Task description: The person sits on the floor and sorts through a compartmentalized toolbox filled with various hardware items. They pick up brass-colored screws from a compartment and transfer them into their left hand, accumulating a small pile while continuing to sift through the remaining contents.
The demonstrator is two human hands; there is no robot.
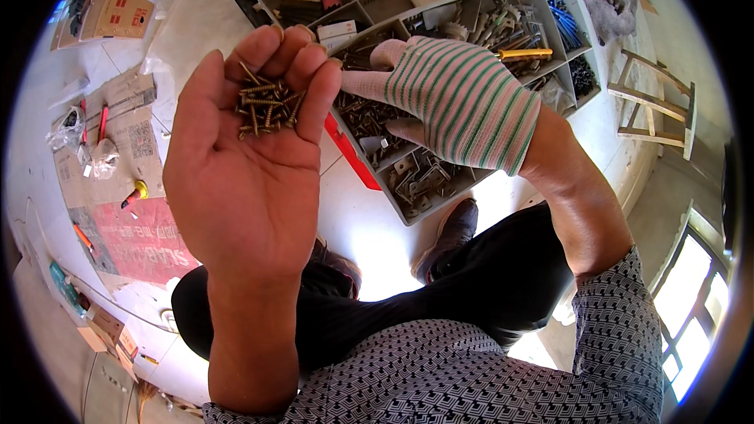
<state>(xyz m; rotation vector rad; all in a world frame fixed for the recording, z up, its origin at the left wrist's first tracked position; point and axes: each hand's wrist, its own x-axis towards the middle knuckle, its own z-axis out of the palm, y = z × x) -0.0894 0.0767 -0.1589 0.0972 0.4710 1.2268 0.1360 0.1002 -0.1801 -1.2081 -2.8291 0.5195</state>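
My left hand (250,165) is bare and turned palm up. Its fingers curl into a cup around a small pile of brass-coloured screws (269,106). A white knit glove with green stripes covers my right hand (448,98), which is over the near compartments of a grey divided organizer (408,218). The gloved fingers are apart, one of them reaching to the edge of my left hand's fingers; I see nothing between them. More screws (363,119) fill the compartment beneath, with metal brackets (420,177) in the one nearest me.
Flattened cardboard (110,157) lies on the floor at left, with a red-handled tool (103,122) and a yellow-and-black one (135,194). A wooden stool (656,102) stands at right. My shoes (449,239) are just below the organizer.
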